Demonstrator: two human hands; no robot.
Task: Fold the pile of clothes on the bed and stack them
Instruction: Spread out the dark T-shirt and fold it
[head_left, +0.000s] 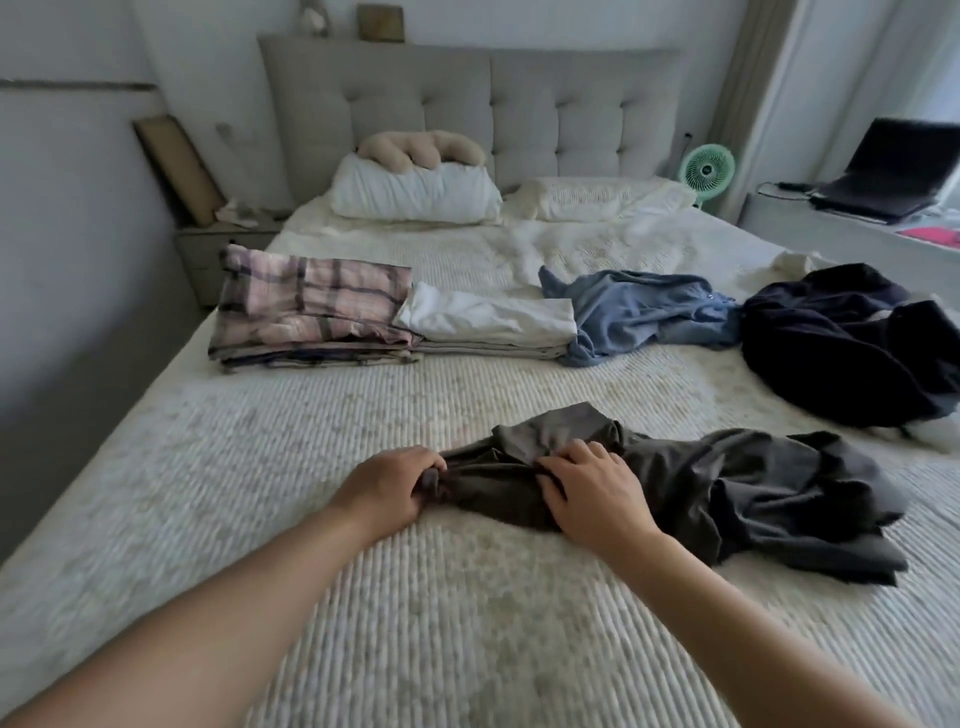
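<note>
A crumpled dark grey garment (727, 493) lies on the white ribbed bedspread (415, 597) in front of me. My left hand (387, 486) grips its left end with curled fingers. My right hand (592, 486) rests on the cloth a little to the right, its fingertips pinching a fold. Further back on the left sits a folded pink plaid piece (306, 306) on a stack, with a folded white piece (488, 317) on a second stack beside it. An unfolded blue garment (644, 312) and a heaped navy garment (852, 338) lie at the back right.
Two white pillows (415, 195) and a beige knot cushion (423, 148) lean at the grey headboard (467, 104). A green fan (707, 169) stands right of the bed, and a laptop (888, 171) sits on a side surface. A nightstand (218, 249) is at the left.
</note>
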